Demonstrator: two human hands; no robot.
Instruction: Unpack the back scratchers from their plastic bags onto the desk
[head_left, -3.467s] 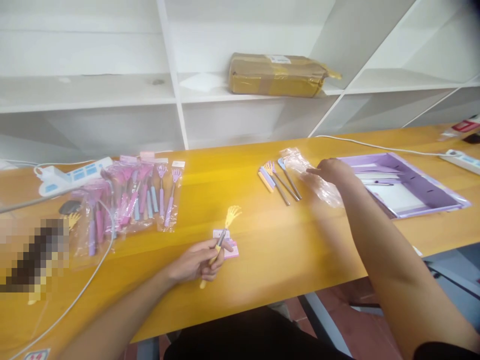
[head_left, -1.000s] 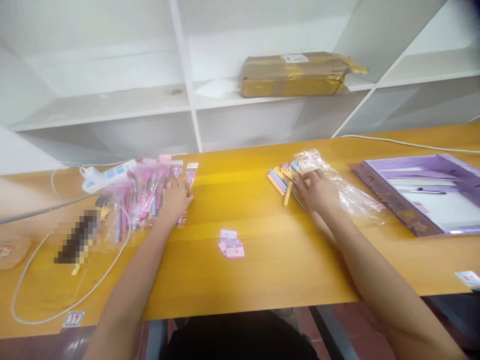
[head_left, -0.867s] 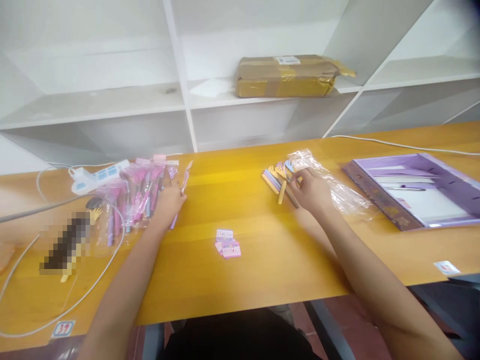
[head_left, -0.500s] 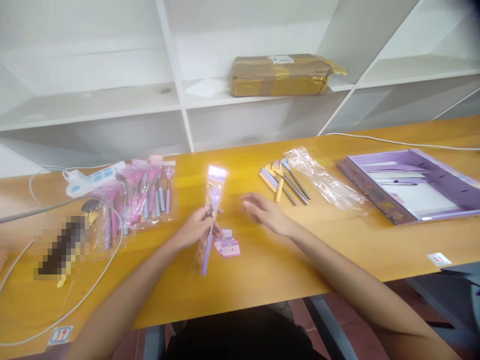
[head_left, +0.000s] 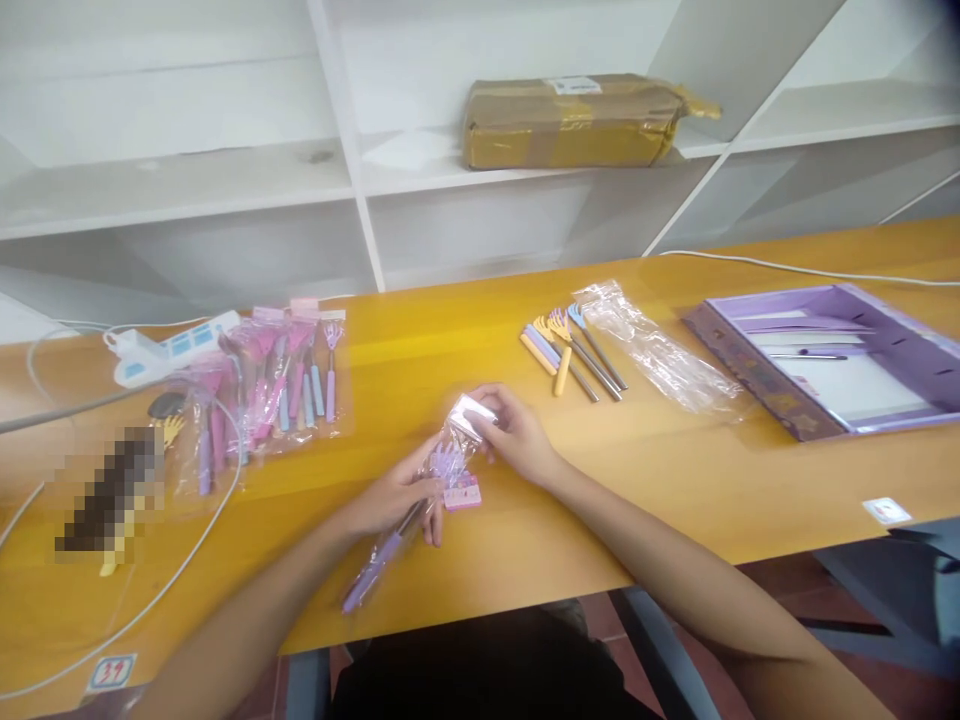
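The purple scratcher [head_left: 384, 560], inside its clear bag, was over the front part of the table [head_left: 525, 540]. Its long axis was slanting: the claw pointed away from the person and to the right, the handle end toward the near edge, at left. The left hand [head_left: 405, 492] grasped the bagged shaft just below the claw, so the handle extended nearer to the person than this hand. The right hand [head_left: 519, 436] pinched the bag's white top [head_left: 466, 420], beyond the claw.

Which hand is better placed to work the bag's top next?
Probably the right hand: it grips the bag's white top, while the left hand holds the bagged purple tool lower down.
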